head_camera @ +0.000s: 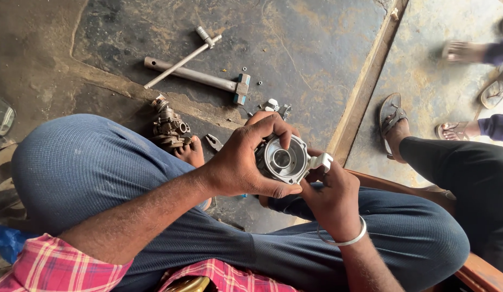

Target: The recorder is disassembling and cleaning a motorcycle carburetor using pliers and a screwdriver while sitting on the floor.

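Both hands meet over the person's lap, closed around a round silver metal housing (284, 160) with a hollow bore in its middle. Left hand (245, 162) grips it from the side, fingers curled over the top rim and thumb pressed along the lower edge. Right hand (330, 197) cups it from below, its fingers closed about the small white block (322, 161) that juts out on the housing's right side; a silver bangle (346, 238) sits on that wrist.

Far left, a dark curved object (2, 114) lies at the frame's edge, too cut off to identify. On the stained concrete floor (316, 48) beyond the knees, a long T-handle socket wrench (181, 59) lies crossed over a thick metal bar with a blue-edged block at its end (200, 77). Nearer the person, a grimy, rust-brown engine part (168, 127) stands just beside the bare toes (191, 152), and plier jaws (213, 142) lie next to them. A small pale metal fitting (275, 106) rests just above the left hand's fingers.

To the right, past a raised wooden strip (365, 86), other people's feet in sandals (394, 127) rest on a lighter floor, and a dark-trousered leg (457, 162) reaches in from the edge.
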